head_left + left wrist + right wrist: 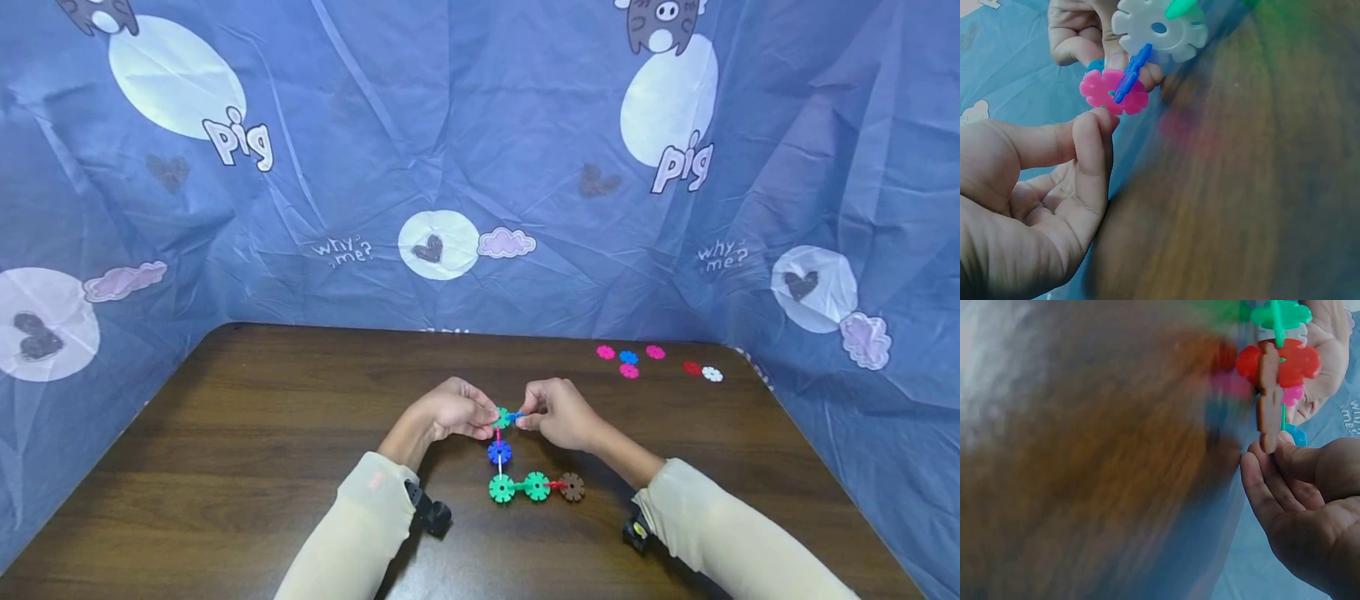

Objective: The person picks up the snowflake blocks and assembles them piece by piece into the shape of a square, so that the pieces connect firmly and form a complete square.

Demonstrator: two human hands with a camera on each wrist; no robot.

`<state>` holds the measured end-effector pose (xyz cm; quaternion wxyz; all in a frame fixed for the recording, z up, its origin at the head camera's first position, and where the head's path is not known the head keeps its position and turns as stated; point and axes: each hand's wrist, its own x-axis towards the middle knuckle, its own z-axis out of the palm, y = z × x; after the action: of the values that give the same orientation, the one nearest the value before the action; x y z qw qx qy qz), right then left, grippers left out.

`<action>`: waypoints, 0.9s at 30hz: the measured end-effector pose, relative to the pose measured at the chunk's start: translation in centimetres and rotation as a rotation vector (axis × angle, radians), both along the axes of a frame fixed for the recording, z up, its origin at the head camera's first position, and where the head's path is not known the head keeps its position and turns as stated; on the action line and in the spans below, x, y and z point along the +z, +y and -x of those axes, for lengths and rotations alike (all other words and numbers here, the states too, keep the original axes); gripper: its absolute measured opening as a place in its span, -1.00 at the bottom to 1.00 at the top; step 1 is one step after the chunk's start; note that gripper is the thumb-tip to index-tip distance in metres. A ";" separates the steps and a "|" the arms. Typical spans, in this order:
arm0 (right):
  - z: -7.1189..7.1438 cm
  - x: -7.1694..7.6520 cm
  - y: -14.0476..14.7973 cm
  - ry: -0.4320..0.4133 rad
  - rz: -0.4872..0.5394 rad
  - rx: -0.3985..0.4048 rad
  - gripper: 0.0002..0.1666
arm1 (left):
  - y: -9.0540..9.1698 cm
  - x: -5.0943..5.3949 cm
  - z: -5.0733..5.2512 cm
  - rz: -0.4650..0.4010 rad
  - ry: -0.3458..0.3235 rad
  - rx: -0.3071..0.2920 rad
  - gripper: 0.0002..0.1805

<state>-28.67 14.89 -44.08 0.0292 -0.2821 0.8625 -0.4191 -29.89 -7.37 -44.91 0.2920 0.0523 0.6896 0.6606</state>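
A chain of notched plastic discs lies above the brown table, joined edge to edge. My left hand [453, 411] pinches the upper green disc [502, 417]. On its right side a light blue disc [516, 416], seen edge-on, is pinched by my right hand [561, 414] and touches the green one. Below hang a pink disc [498, 435], a dark blue disc [499, 452], a white disc [500, 468] and a lower green disc [502, 488]. From there the row turns right through another green disc [537, 486] and a red disc [555, 484] to a brown disc [572, 487].
Loose discs lie at the table's far right: pink ones [605, 352], a blue one [628, 357], a red one [692, 367] and a white one [712, 374]. A blue printed cloth [450, 167] hangs behind the wooden table [300, 417].
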 end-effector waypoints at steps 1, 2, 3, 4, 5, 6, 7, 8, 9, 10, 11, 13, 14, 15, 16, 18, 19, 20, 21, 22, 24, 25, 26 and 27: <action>0.0 0.0 0.0 -0.006 0.003 -0.001 -0.77 | 0.1 0.0 0.0 -0.001 -0.003 0.001 -0.92; -0.1 0.0 0.0 -0.009 0.006 0.000 -0.76 | 0.1 0.1 -0.1 -0.001 -0.003 0.001 -0.92; -0.1 0.1 0.0 -0.013 0.005 0.003 -0.76 | 0.2 0.1 -0.1 -0.001 -0.004 0.000 -0.92; -0.2 0.2 -0.1 -0.021 0.005 0.007 -0.77 | 0.3 0.1 -0.1 0.000 -0.005 -0.004 -0.92; -0.2 0.2 0.0 -0.026 0.002 0.011 -0.77 | 0.3 0.2 -0.1 0.002 -0.003 -0.008 -0.92; -0.2 0.3 0.0 -0.027 -0.005 0.014 -0.77 | 0.2 0.1 -0.1 0.005 0.000 -0.010 -0.92; -0.2 0.3 0.0 -0.025 -0.011 0.019 -0.77 | 0.2 0.1 -0.1 0.007 0.003 -0.012 -0.91; -0.2 0.3 0.0 -0.024 -0.015 0.022 -0.77 | 0.1 0.1 0.0 0.008 0.003 -0.014 -0.91; -0.2 0.3 0.1 -0.025 -0.019 0.022 -0.77 | 0.1 0.0 0.1 0.007 0.001 -0.016 -0.91; -0.2 0.2 0.1 -0.026 -0.022 0.019 -0.77 | 0.0 0.0 0.1 0.005 -0.003 -0.020 -0.91; -0.1 0.1 0.1 -0.023 -0.025 0.018 -0.77 | 0.0 -0.1 0.1 0.004 -0.005 -0.024 -0.90; -0.1 0.1 0.1 -0.014 -0.035 0.016 -0.76 | -0.1 -0.2 0.2 0.004 -0.004 -0.031 -0.90; -0.1 0.1 0.1 -0.012 -0.045 0.012 -0.76 | -0.1 -0.2 0.2 0.004 -0.008 -0.032 -0.90; 0.0 0.1 0.1 -0.011 -0.056 0.011 -0.76 | -0.1 -0.2 0.2 0.006 -0.013 -0.034 -0.89; -0.1 0.1 0.1 -0.007 -0.066 0.014 -0.76 | -0.2 -0.1 0.2 0.009 -0.018 -0.035 -0.89; -0.1 0.2 0.1 -0.006 -0.086 0.017 -0.76 | -0.3 0.0 0.2 0.020 -0.021 -0.038 -0.89; -0.1 0.2 0.2 -0.008 -0.093 0.018 -0.76 | -0.3 0.1 0.1 0.026 -0.021 -0.039 -0.89; -0.1 0.2 0.2 -0.011 -0.100 0.020 -0.76 | -0.3 0.2 0.1 0.030 -0.023 -0.039 -0.89; -0.2 0.2 0.2 -0.013 -0.103 0.021 -0.76 | -0.3 0.3 0.1 0.035 -0.023 -0.040 -0.89; -0.2 0.2 0.2 -0.013 -0.103 0.023 -0.77 | -0.3 0.4 0.1 0.038 -0.021 -0.040 -0.89; -0.2 0.2 0.2 -0.021 -0.102 0.022 -0.78 | -0.3 0.5 0.1 0.049 -0.016 -0.039 -0.88; -0.2 0.2 0.2 -0.022 -0.102 0.022 -0.79 | -0.4 0.5 0.1 0.053 -0.014 -0.038 -0.87; -0.2 0.2 0.2 -0.019 -0.103 0.022 -0.80 | -0.4 0.6 0.1 0.056 -0.017 -0.036 -0.87; -0.2 0.2 0.2 -0.018 -0.106 0.019 -0.80 | -0.4 0.6 0.1 0.060 -0.016 -0.036 -0.86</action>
<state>-28.46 15.07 -43.88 0.0558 -0.2848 0.8804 -0.3752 -29.99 -7.81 -44.27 0.3108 0.0508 0.7059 0.6344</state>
